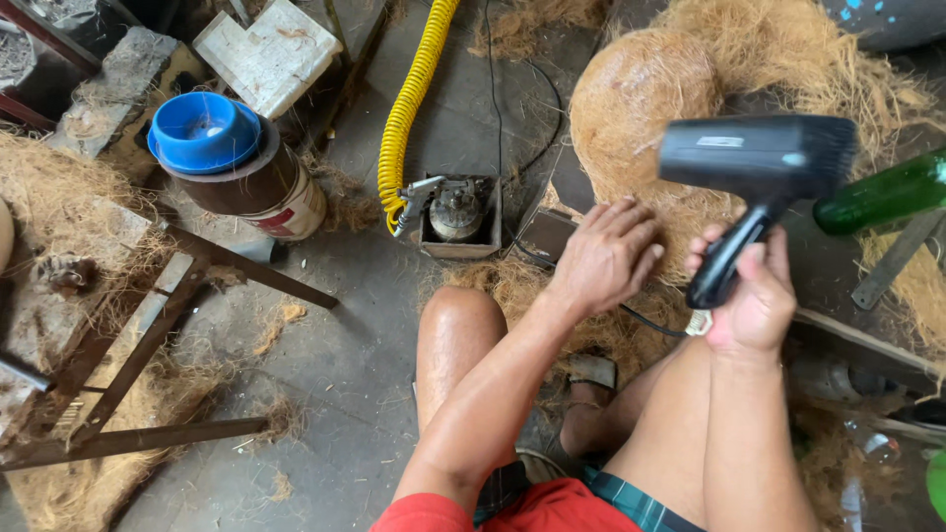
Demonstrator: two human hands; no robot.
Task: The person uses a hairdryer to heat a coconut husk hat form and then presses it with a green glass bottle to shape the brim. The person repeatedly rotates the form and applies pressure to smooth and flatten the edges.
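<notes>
My right hand grips the handle of a black hair dryer, whose barrel points left over a rounded mound of brown coconut fibre. My left hand rests palm down with fingers spread on the lower edge of that mound. A thin black cord runs from the dryer's handle past my knees. I sit with bare knees over the concrete floor.
A green glass bottle lies at the right. A yellow coiled air hose leads to a small metal box with a valve. A can with a blue cap stands at left, near a rusty metal frame and loose fibre.
</notes>
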